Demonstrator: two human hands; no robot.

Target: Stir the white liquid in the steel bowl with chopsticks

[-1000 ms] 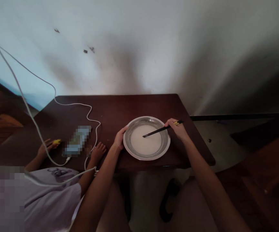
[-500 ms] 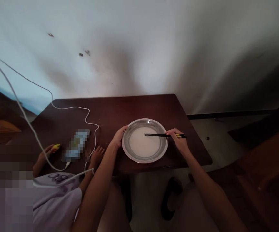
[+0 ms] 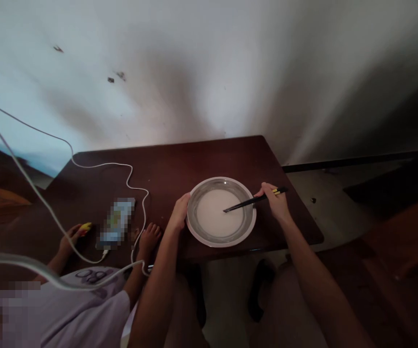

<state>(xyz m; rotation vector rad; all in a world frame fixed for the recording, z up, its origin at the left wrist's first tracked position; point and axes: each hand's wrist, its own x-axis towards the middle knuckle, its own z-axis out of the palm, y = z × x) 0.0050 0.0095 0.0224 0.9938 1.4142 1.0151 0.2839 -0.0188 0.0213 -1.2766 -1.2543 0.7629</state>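
A round metal bowl (image 3: 196, 237) holding white liquid (image 3: 216, 215) sits near the front edge of a dark wooden table (image 3: 180, 164). My left hand (image 3: 180, 212) grips the bowl's left rim, fingers curled on it. My right hand (image 3: 276, 203) is closed on black chopsticks (image 3: 254, 200) with yellow bands at the top. Their tips dip into the white liquid right of the bowl's middle.
Another person in a light shirt (image 3: 81, 302) sits at my left, both small hands on the table; one hand (image 3: 73, 237) holds a yellow object (image 3: 84, 228). A phone (image 3: 116, 221) lies there with a white cable (image 3: 96, 166) trailing across the table. A wall stands behind.
The chopsticks have swung round in the bowl, tips going from the left part toward the right of middle. My left hand has stayed on the rim. The view has shifted slightly.
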